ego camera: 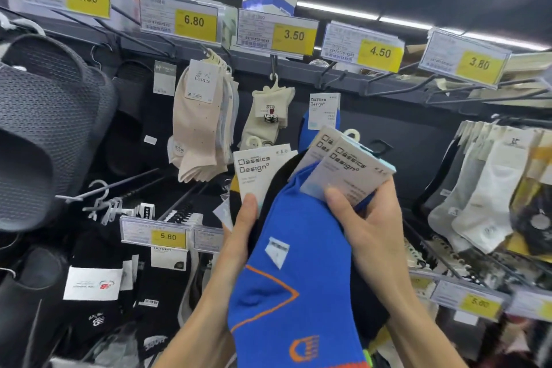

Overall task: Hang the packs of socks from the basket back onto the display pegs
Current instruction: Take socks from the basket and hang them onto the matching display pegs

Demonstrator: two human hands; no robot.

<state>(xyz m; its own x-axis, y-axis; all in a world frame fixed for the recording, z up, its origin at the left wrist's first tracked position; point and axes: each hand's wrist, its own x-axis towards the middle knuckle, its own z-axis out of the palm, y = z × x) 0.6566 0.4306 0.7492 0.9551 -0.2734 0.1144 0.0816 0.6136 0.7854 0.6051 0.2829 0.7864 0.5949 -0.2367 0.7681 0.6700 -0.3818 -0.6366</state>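
Note:
I hold a fan of sock packs in front of the display. A blue sock pack (286, 278) with orange lines lies on top, its white "Classics Design" card under the thumb of my right hand (370, 218). My left hand (243, 224) grips a black sock pack (260, 167) with the same card at the left of the fan. Another blue pack (324, 116) hangs on a peg just behind them. The peg (337, 76) under the 4.50 tag sticks out above. The basket is out of view.
Beige socks (200, 125) and cream socks (268, 110) hang at upper centre. Grey slippers (44, 128) fill the left. White and grey socks (484, 188) hang right. Yellow price tags (294, 36) line the rail. Bare pegs (113, 182) jut out at lower left.

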